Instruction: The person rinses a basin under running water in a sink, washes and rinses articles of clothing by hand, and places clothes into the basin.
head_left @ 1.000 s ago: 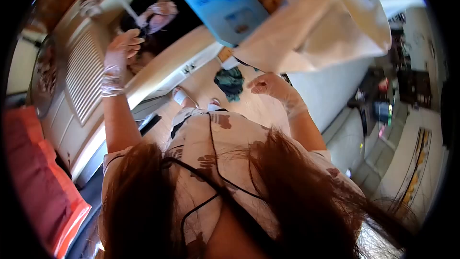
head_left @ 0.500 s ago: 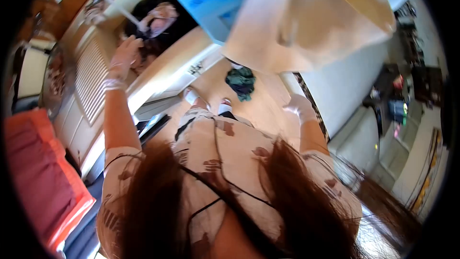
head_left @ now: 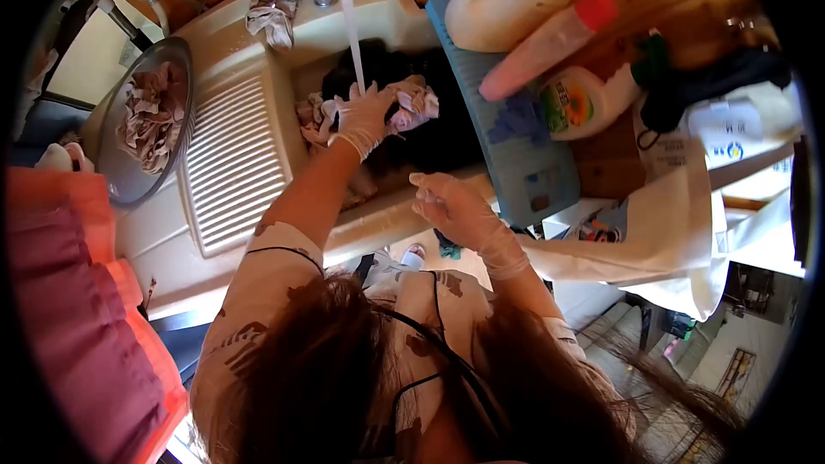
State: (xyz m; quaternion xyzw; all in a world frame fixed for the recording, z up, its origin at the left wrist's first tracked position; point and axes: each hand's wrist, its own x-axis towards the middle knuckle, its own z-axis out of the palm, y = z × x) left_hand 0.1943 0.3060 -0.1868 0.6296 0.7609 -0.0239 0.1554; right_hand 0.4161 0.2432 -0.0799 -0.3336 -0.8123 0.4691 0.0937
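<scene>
My left hand (head_left: 361, 123), in a thin clear glove, reaches into the laundry sink (head_left: 279, 112). Its fingers are spread over a wet pale pink cloth (head_left: 416, 103), right where the white stream of water (head_left: 347, 26) comes down. Around the cloth lies a mass of dark fabric (head_left: 438, 142) filling much of the basin. Also gloved, my right hand (head_left: 460, 210) hovers by the basin's front edge, its fingers loosely bent and apart with nothing in them.
Left of the ribbed washboard (head_left: 232, 155) stands a basin (head_left: 185, 77) of crumpled pink cloth. A blue board (head_left: 507, 167) on the right carries a white jug (head_left: 507, 0), a pink-capped bottle (head_left: 550, 47) and a detergent bottle (head_left: 580, 103). A beige bag (head_left: 636, 245) hangs at right.
The view has swung round to face the sink. My left hand has moved from the sink's edge onto the pink cloth, and my right hand has come up from my side.
</scene>
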